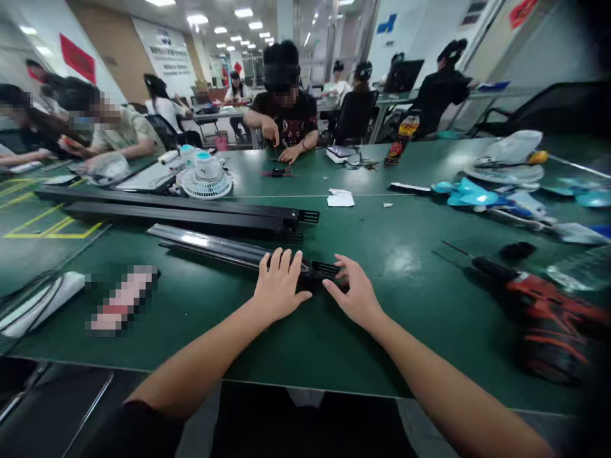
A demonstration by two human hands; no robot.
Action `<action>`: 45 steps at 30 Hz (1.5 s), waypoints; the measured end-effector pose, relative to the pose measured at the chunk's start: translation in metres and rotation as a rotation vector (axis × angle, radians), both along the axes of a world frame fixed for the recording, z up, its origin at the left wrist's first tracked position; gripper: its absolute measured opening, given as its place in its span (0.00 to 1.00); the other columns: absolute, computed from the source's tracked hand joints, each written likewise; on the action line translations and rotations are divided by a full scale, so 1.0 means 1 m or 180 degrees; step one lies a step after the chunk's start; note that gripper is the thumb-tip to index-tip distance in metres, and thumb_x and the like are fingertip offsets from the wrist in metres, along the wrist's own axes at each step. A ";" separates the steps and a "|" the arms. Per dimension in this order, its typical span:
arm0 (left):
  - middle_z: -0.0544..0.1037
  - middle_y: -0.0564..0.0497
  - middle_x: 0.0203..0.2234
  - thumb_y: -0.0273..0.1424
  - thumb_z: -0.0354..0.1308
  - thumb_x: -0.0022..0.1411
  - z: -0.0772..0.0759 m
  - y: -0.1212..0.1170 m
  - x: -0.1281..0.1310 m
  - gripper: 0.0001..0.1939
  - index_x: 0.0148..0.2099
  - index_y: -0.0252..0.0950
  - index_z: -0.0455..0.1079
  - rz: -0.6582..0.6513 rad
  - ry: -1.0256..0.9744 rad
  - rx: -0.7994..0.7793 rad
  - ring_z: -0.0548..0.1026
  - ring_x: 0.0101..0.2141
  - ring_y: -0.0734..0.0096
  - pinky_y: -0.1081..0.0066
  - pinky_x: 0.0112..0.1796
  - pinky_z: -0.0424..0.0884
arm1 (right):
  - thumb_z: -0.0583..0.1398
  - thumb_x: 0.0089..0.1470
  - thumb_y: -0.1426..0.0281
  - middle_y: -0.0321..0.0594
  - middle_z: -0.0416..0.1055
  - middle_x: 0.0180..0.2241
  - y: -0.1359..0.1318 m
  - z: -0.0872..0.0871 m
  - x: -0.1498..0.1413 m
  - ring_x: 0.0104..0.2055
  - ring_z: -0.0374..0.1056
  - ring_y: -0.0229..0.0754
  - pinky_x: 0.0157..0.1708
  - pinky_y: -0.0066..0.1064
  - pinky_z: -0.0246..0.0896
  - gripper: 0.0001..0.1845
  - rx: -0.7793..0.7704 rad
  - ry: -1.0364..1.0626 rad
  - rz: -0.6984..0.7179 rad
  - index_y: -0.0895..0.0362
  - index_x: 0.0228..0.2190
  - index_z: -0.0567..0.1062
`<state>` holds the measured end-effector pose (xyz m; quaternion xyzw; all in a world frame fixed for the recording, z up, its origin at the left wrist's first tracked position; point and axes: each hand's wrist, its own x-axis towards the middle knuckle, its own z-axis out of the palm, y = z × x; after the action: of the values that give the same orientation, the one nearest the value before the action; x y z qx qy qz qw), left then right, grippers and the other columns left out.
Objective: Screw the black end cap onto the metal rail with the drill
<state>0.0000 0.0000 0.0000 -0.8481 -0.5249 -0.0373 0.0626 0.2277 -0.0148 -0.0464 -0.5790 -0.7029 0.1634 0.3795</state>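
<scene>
Lying over the black bar [214,245] in the head view, the left hand [281,286] has its fingers spread, near the bar's slotted end. The right hand [354,292] is at that end, its fingers loosely curved and apart from the thumb; whether they touch the bar is hard to tell. The bar lies on the green bench [296,350]. Just beyond it are longer black bars [191,213], with a white fan [207,177] farther behind. Right of the bar lies a red drill [548,302].
</scene>
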 end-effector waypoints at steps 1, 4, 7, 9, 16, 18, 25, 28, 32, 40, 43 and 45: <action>0.64 0.32 0.74 0.55 0.63 0.71 0.000 -0.002 0.001 0.49 0.81 0.32 0.55 -0.0015 -0.0006 0.0028 0.58 0.74 0.35 0.39 0.71 0.54 | 0.59 0.67 0.54 0.59 0.79 0.54 -0.001 0.001 0.001 0.46 0.78 0.57 0.46 0.50 0.78 0.31 0.0009 -0.0023 0.0007 0.59 0.64 0.72; 0.67 0.32 0.72 0.54 0.64 0.70 0.000 -0.009 0.005 0.48 0.80 0.34 0.57 -0.0062 -0.0061 0.0088 0.61 0.72 0.35 0.41 0.70 0.56 | 0.58 0.68 0.55 0.55 0.81 0.52 -0.001 0.004 0.003 0.52 0.76 0.61 0.53 0.55 0.74 0.23 0.0020 -0.0095 0.0033 0.54 0.56 0.78; 0.68 0.31 0.69 0.55 0.64 0.70 -0.004 -0.013 0.008 0.48 0.79 0.32 0.58 -0.0105 -0.0177 0.0103 0.62 0.70 0.34 0.39 0.69 0.57 | 0.56 0.70 0.58 0.53 0.83 0.50 0.000 0.005 0.004 0.56 0.75 0.63 0.59 0.59 0.69 0.18 0.0008 -0.0169 0.0063 0.52 0.50 0.80; 0.69 0.30 0.68 0.55 0.63 0.70 -0.008 -0.016 0.009 0.47 0.78 0.32 0.59 -0.0148 -0.0273 0.0145 0.62 0.69 0.33 0.38 0.67 0.57 | 0.54 0.71 0.61 0.52 0.84 0.47 0.001 0.006 0.004 0.52 0.77 0.61 0.56 0.56 0.70 0.17 -0.0048 -0.0197 0.0122 0.52 0.48 0.81; 0.72 0.29 0.63 0.52 0.56 0.75 -0.016 -0.022 0.011 0.40 0.76 0.30 0.62 -0.0275 -0.0390 0.0496 0.65 0.65 0.35 0.40 0.63 0.59 | 0.51 0.73 0.67 0.45 0.84 0.41 0.003 0.007 0.005 0.44 0.78 0.54 0.48 0.46 0.72 0.16 -0.0195 -0.0250 0.0306 0.50 0.44 0.79; 0.74 0.31 0.62 0.49 0.53 0.78 -0.016 -0.019 0.008 0.35 0.76 0.31 0.64 -0.0340 -0.0433 0.0633 0.67 0.64 0.37 0.41 0.61 0.59 | 0.51 0.73 0.67 0.45 0.84 0.41 0.003 0.007 0.005 0.44 0.78 0.54 0.48 0.46 0.72 0.15 -0.0215 -0.0254 0.0314 0.50 0.44 0.79; 0.83 0.40 0.53 0.46 0.52 0.80 -0.017 0.000 -0.009 0.25 0.68 0.40 0.75 -0.0775 -0.0786 0.0936 0.75 0.53 0.47 0.46 0.56 0.59 | 0.52 0.72 0.69 0.45 0.83 0.40 0.005 0.006 0.007 0.44 0.77 0.53 0.48 0.45 0.71 0.15 -0.0277 -0.0271 0.0352 0.50 0.42 0.79; 0.83 0.40 0.51 0.48 0.53 0.79 -0.019 0.004 -0.012 0.25 0.66 0.41 0.78 -0.0849 -0.0813 0.0996 0.75 0.52 0.47 0.48 0.54 0.61 | 0.52 0.72 0.68 0.45 0.83 0.40 0.005 0.006 0.007 0.43 0.76 0.53 0.48 0.45 0.72 0.15 -0.0294 -0.0274 0.0358 0.50 0.42 0.80; 0.83 0.40 0.50 0.49 0.54 0.79 -0.020 0.004 -0.012 0.25 0.64 0.40 0.79 -0.0883 -0.0905 0.1056 0.74 0.51 0.47 0.49 0.53 0.62 | 0.54 0.72 0.69 0.43 0.83 0.40 0.005 0.006 0.006 0.44 0.77 0.52 0.49 0.45 0.73 0.15 -0.0290 -0.0256 0.0345 0.48 0.43 0.81; 0.82 0.39 0.49 0.48 0.56 0.78 -0.019 0.002 -0.010 0.24 0.63 0.40 0.80 -0.0823 -0.0990 0.1020 0.74 0.51 0.46 0.49 0.52 0.63 | 0.60 0.66 0.61 0.49 0.83 0.49 -0.008 0.023 0.030 0.52 0.78 0.57 0.55 0.53 0.74 0.16 -0.0039 -0.0205 -0.0206 0.50 0.51 0.81; 0.82 0.39 0.50 0.48 0.56 0.78 -0.019 0.002 -0.010 0.24 0.63 0.40 0.80 -0.0783 -0.0987 0.0955 0.74 0.52 0.45 0.48 0.53 0.64 | 0.59 0.66 0.56 0.53 0.82 0.49 -0.027 0.033 0.058 0.52 0.76 0.62 0.54 0.59 0.72 0.19 0.0137 -0.0181 -0.0758 0.52 0.49 0.81; 0.82 0.39 0.50 0.48 0.55 0.78 -0.019 0.002 -0.010 0.24 0.64 0.40 0.80 -0.0758 -0.0976 0.0912 0.74 0.53 0.45 0.48 0.54 0.64 | 0.59 0.64 0.55 0.58 0.80 0.48 -0.045 0.038 0.083 0.53 0.75 0.68 0.55 0.66 0.68 0.19 0.0274 -0.0184 -0.1254 0.54 0.47 0.80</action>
<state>-0.0097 0.0017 -0.0188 -0.8708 -0.4139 -0.2468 0.0971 0.3104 -0.0601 -0.0089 -0.6930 -0.5929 0.0392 0.4082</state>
